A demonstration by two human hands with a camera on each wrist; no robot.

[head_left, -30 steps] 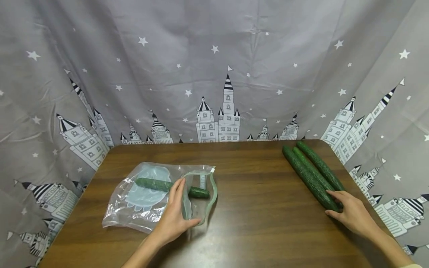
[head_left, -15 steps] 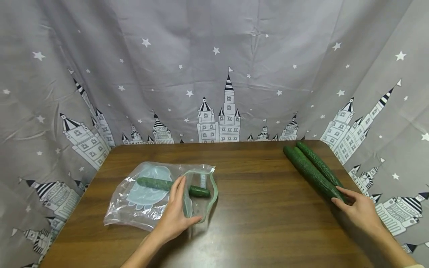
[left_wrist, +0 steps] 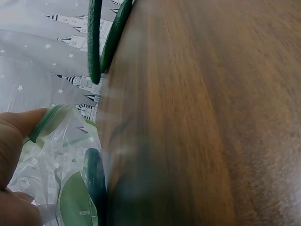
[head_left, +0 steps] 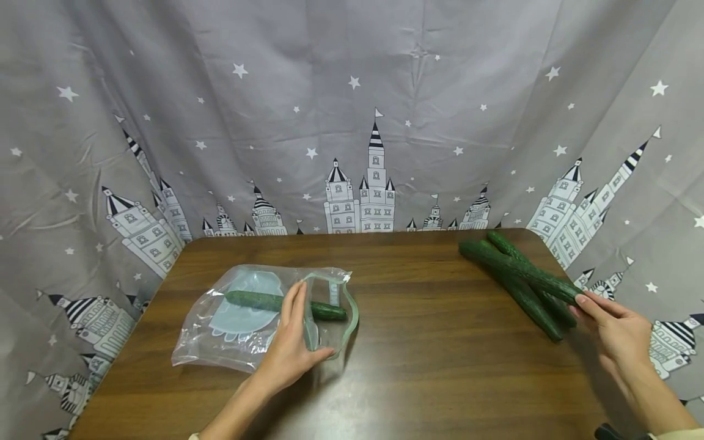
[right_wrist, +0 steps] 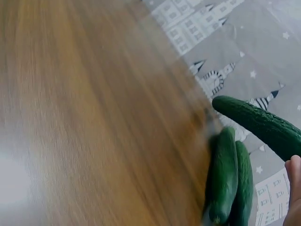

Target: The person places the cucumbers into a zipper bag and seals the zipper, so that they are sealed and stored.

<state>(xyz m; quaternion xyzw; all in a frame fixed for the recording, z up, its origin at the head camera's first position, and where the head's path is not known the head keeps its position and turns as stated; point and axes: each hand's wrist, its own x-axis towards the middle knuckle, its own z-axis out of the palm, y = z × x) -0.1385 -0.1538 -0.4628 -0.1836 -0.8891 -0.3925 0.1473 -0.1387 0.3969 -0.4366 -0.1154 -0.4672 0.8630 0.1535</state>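
Clear plastic bagging [head_left: 200, 342] touches the spread left hand [head_left: 294, 349]; the right hand [head_left: 620, 333] grips a bumpy cucumber [right_wrist: 259, 123].

Pale cream sleeve cuffs [head_left: 679, 435]

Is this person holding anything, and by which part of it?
The right grip holds a cucumber by its near end. The left grip touches the clear bag at its open mouth, thumb spread from fingers; whether it pinches is unclear.
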